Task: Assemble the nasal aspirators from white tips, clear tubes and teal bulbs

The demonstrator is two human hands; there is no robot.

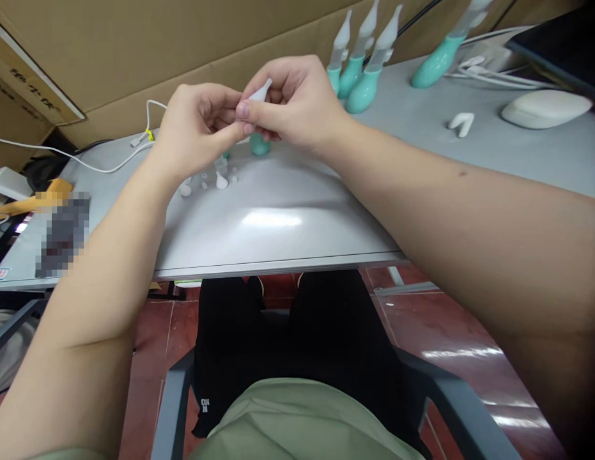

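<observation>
My right hand is closed around a white pointed nozzle tip over the back half of the table. Against it, my left hand is closed with its fingertips meeting the right thumb; what it grips is hidden. A teal bulb shows just under the fingers, and I cannot tell whether it joins the nozzle tip. On the tabletop below my left hand lie a small white spoon-shaped piece, another white piece and several tiny white bits.
Several teal bulb aspirators with white tips stand behind my right hand; another aspirator leans farther right. A white mouse, a small white bent piece and cables lie right. A blurred dark object lies left.
</observation>
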